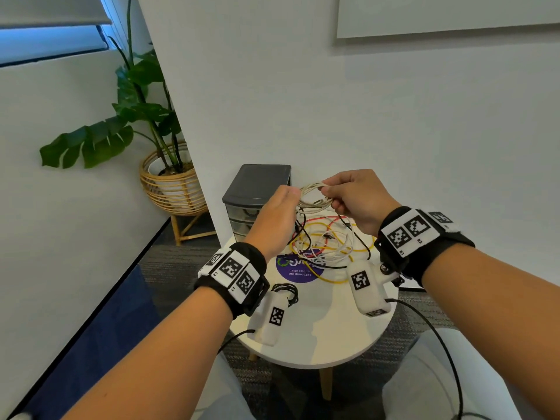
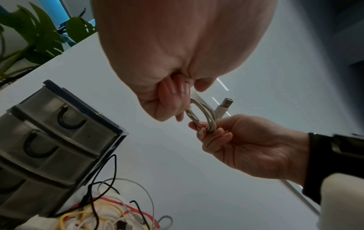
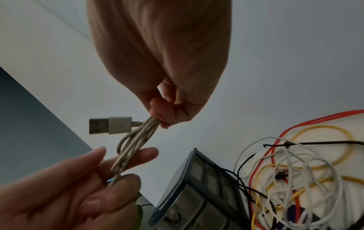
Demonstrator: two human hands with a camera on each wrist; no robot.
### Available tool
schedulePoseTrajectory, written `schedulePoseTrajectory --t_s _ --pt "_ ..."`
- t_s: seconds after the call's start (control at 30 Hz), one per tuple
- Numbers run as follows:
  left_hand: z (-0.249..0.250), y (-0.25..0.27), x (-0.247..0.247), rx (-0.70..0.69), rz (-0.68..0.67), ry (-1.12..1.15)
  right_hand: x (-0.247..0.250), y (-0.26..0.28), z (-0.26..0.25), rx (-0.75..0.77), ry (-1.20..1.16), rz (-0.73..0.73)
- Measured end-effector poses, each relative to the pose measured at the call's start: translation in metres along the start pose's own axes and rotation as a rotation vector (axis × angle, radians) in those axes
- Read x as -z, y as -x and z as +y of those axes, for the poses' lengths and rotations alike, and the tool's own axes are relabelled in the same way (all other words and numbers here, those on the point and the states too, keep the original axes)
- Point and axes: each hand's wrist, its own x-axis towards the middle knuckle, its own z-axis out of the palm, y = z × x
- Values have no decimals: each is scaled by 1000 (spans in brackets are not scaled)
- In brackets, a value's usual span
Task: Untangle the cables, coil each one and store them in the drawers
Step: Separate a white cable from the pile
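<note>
Above the table I hold a beige USB cable folded into several loops. My left hand pinches one end of the loops between thumb and fingers. My right hand grips the other end, fingers curled round the strands. In the left wrist view the loops run from my left fingers to the right hand. The cable's USB plug sticks out free beside the loops. A tangle of yellow, red, white and black cables lies on the table below.
A small grey drawer unit with its drawers closed stands at the back of the round white table, against the wall. A small coiled black cable lies near the table's left edge. A potted plant stands on the floor to the left.
</note>
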Motion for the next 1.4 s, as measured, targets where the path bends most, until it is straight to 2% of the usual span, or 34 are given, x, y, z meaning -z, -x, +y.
schedulePoseTrajectory --t_s 0.13,0.3,0.43,0.53,0.63,0.73,0.8,0.87,0.97,1.1,1.27,1.4 --pt "-3 4 1 -30 -38 -60 5 0 7 1 10 11" --pt "-4 7 10 100 -199 -38 9 5 14 105 169 -92" --pt "3 8 17 148 -301 -137 11 8 10 165 265 -113" --pt "8 6 21 122 -315 -172 10 12 8 201 328 -150" --pt "13 6 22 159 -321 -10 9 15 8 217 337 -185" --pt "13 7 23 126 -329 91 10 16 9 226 308 -174" --pt "12 7 25 112 -306 135 8 16 9 231 290 -181" --pt "11 5 27 73 -256 84 6 15 10 226 276 -200" --pt "8 6 33 34 -214 -32 0 12 13 179 188 -209" --pt "0 5 42 116 -183 -78 -9 6 24 55 72 -204" --pt "-33 3 50 259 -230 -280 -34 7 60 -146 134 -289" --pt "-68 -2 51 306 -168 -437 -56 6 98 -259 217 -279"
